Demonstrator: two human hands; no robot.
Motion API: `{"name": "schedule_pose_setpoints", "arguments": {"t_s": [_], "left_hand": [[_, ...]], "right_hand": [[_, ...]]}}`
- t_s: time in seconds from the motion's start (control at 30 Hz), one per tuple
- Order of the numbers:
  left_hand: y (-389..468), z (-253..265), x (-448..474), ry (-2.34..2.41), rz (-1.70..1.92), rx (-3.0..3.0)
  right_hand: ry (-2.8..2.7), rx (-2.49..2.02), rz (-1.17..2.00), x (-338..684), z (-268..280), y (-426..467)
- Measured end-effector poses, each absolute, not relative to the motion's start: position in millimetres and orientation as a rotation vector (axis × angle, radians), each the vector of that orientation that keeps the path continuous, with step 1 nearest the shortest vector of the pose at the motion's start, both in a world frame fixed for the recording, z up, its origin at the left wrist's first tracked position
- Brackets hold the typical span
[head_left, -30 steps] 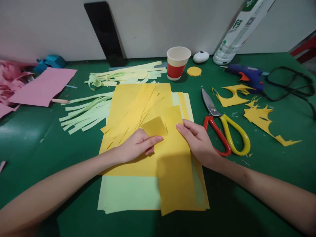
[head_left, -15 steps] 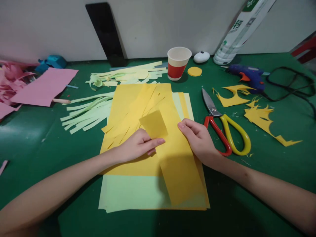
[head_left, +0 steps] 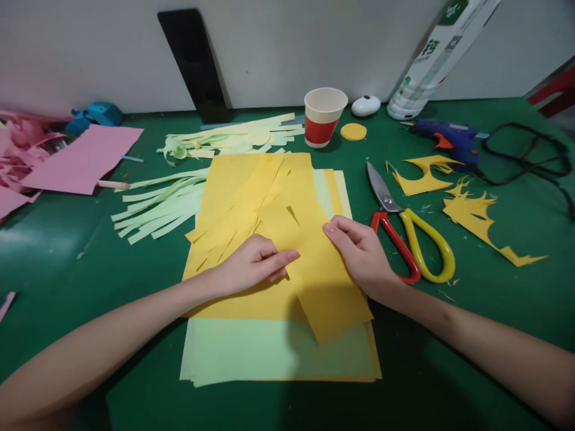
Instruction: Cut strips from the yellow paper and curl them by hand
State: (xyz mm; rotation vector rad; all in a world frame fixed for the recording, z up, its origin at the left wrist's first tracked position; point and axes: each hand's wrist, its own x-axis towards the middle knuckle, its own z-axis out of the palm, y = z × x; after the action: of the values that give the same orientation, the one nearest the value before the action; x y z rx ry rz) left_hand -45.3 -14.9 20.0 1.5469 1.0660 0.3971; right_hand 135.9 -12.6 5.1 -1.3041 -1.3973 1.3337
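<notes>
Pinching a yellow paper strip (head_left: 335, 299) between thumb and curled fingers, the left hand (head_left: 258, 263) covers part of its left edge; the right hand (head_left: 359, 251) grips the opposite edge, most of its fingertips out of sight. The strip slants between both hands, its lower end over the front of the paper stack (head_left: 233, 353); its upper end blends into matching yellow and may be folded, though I cannot be sure. Flat, smooth yellow and pale green sheets form the stack, with narrow yellow slivers (head_left: 245, 209) strewn on top. Left of the stack fans fringed green paper (head_left: 157, 203), its right end hidden. Right of the stack lie metal-bladed scissors (head_left: 387, 200), one red loop partly behind the right wrist. Beyond the stack stands a paper cup (head_left: 321, 129); far left of the stack, crumpled pink paper (head_left: 18, 149) is cut off.
</notes>
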Motion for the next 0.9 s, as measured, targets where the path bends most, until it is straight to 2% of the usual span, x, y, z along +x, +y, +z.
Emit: {"name": "schedule_pose_setpoints", "arguments": {"t_s": [0.53, 0.73, 0.9], "left_hand": [[-14.6, 18.8, -43.4, 1.207, 0.515, 1.552], [-14.3, 18.0, -43.5, 1.071, 0.375, 1.604], [-14.0, 17.2, -44.0, 1.109, 0.442, 1.538]], "right_hand": [[-1.341, -1.322, 1.296, 133.4, 6.6, -13.6], [-1.345, -1.309, 1.318, 135.2, 5.3, -12.7], [-1.34, -1.278, 1.396, 138.6, 6.2, -12.2]]}}
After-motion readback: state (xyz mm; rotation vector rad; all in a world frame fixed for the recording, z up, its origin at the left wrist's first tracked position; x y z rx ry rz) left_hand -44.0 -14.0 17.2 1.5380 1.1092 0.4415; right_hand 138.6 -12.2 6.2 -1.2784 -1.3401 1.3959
